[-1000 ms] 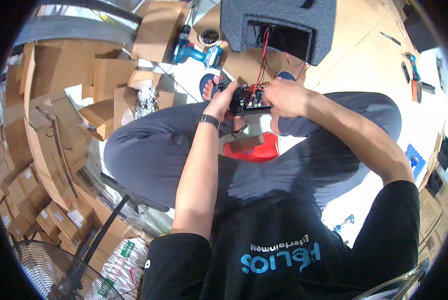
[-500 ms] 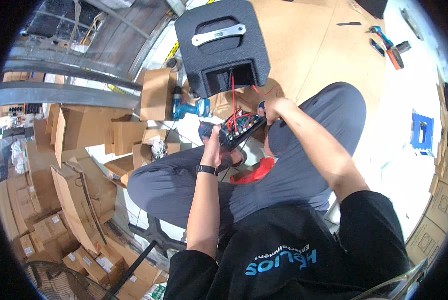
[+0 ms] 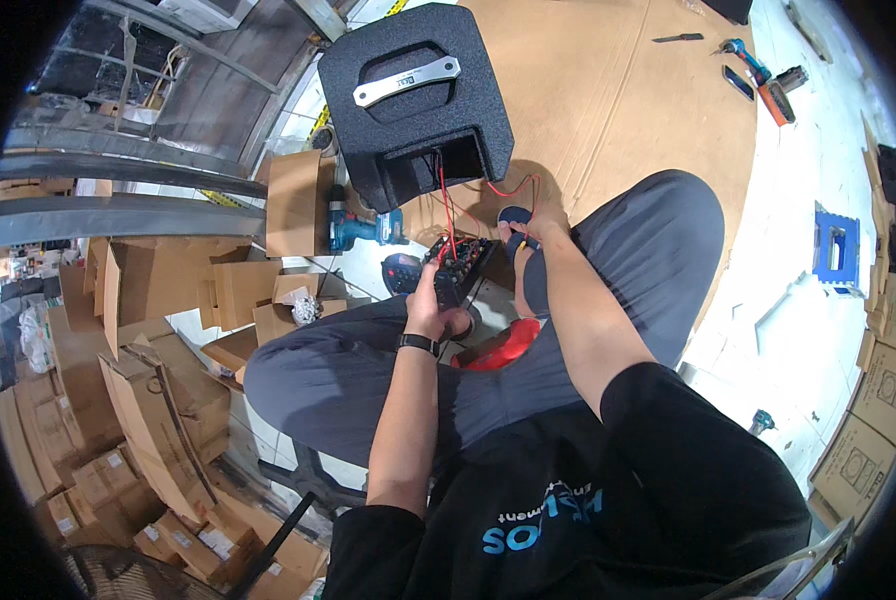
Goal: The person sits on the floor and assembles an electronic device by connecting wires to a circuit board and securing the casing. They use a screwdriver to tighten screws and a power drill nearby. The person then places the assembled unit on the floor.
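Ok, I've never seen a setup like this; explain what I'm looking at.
There is no machine here, just a person working bare-handed. The view comes from the left of two fisheye cameras worn on the head, looking down, so straight edges bend near the rim. The left hand holds a black circuit unit, with red wires running up to a black cabinet. The right hand is beside a foot; whether it grips anything is unclear. A brown cardboard sheet covers part of the floor, and a blue drill lies below the cabinet.
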Demonstrator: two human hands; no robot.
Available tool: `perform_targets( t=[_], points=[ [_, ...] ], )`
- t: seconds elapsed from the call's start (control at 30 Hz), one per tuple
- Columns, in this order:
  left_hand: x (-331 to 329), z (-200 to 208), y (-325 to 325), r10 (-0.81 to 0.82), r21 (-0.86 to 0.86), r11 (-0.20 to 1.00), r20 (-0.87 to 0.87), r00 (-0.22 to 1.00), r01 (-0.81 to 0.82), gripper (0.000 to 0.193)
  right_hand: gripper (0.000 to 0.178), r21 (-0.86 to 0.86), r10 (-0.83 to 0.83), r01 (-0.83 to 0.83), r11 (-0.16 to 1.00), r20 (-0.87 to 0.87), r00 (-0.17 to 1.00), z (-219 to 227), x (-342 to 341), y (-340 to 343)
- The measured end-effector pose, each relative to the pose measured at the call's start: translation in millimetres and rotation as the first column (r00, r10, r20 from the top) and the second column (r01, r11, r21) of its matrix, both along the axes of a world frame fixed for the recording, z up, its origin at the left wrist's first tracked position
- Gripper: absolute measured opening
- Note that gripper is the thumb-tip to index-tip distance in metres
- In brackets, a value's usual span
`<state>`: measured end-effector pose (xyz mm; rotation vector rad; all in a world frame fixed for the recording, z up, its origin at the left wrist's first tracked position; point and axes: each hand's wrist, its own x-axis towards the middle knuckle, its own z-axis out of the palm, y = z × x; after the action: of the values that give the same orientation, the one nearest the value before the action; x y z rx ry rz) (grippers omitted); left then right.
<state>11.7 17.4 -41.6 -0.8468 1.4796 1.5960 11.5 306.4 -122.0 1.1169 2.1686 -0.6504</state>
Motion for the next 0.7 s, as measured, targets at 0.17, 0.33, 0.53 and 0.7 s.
perform_targets(
  t=[0.17,0.33,0.53,0.7],
  points=[
    [12.7,-9.3,-0.9,0.096,0.067,0.993,0.085,0.992,-0.101,0.04,0.08,0.101,0.015,-0.013,0.995,-0.021,1.0,-56.6,9.7,-23.2],
    [14.0,-24.7,-4.9,0.146,0.124,0.978,0.151,0.978,-0.165,0.032,0.062,0.075,-0.159,0.161,0.984,-0.029,0.987,-87.9,10.0,-27.3],
    [12.4,-60.0,-12.1,0.23,0.166,0.952,0.166,0.959,-0.257,0.03,0.055,0.068,-0.206,0.215,0.974,-0.123,0.971,-82.8,3.5,-25.0],
    [9.3,-77.8,-23.5,0.129,0.103,0.981,0.296,0.946,-0.166,0.027,0.05,0.016,-0.22,0.225,0.974,-0.146,0.965,-73.0,-0.5,-29.9]
  ],
)
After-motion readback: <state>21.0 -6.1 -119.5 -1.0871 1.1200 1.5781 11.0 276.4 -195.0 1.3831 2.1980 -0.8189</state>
